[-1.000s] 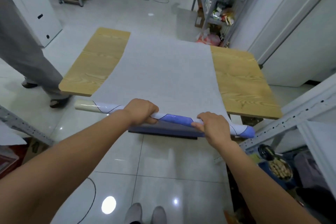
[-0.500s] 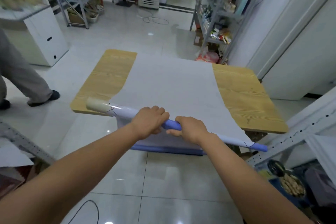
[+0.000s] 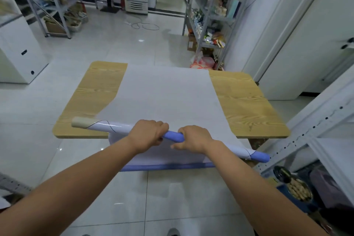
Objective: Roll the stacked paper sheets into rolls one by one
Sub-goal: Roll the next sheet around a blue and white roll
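A long paper roll (image 3: 173, 136), white and blue with a beige left end, lies slanted across the near edge of the wooden table (image 3: 249, 109). My left hand (image 3: 148, 134) grips the roll near its middle. My right hand (image 3: 193, 138) grips it just to the right, the two hands almost touching. Flat grey-white paper sheets (image 3: 164, 97) cover the middle of the table, and their near end hangs over the edge below the roll.
Metal shelving (image 3: 208, 13) with goods stands behind the table on the right, more shelves (image 3: 57, 2) at the back left. A white cabinet (image 3: 17, 53) is on the left. A white perforated rack (image 3: 316, 126) and a food container (image 3: 295, 188) sit at my right.
My hands slid together toward the middle of the roll. The roll moved up onto the table's near edge. The person standing at the left has left the view.
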